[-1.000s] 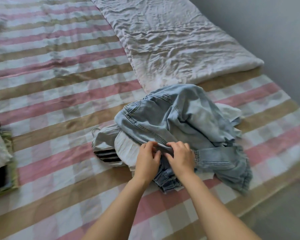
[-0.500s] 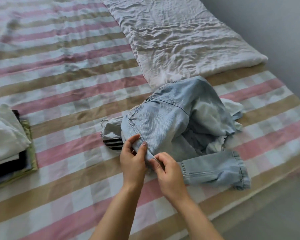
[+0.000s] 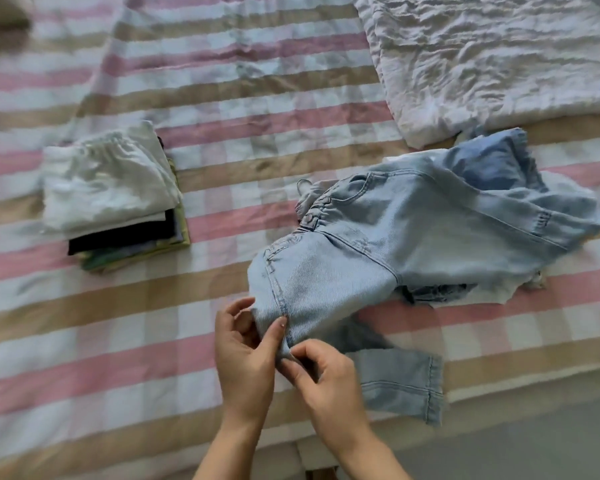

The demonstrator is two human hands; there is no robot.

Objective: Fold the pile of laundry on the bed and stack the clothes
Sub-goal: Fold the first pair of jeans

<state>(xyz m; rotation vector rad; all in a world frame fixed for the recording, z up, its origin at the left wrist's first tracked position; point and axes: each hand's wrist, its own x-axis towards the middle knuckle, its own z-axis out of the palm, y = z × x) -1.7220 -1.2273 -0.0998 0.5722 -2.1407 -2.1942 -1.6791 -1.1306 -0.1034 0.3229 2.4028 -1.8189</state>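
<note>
Light blue jeans (image 3: 388,244) lie crumpled on the striped bed (image 3: 222,140), covering most of a small pile with white cloth (image 3: 499,292) showing under them. My left hand (image 3: 245,358) pinches the near end of the jeans' seam. Just to its right, my right hand (image 3: 326,379) grips the same fold. One cuffed leg (image 3: 406,382) trails toward the bed's front edge. A stack of folded clothes (image 3: 115,195), white on top and dark and green below, sits to the left.
A rumpled white blanket (image 3: 492,57) covers the far right of the bed. The bed's front edge (image 3: 499,410) runs just behind my wrists, with grey floor beyond. A bare stretch of striped sheet separates the stack and the jeans.
The jeans have been pulled toward me and to the left, spreading out longer. The view has shifted left, so the folded stack is fully visible. Both hands still hold the denim.
</note>
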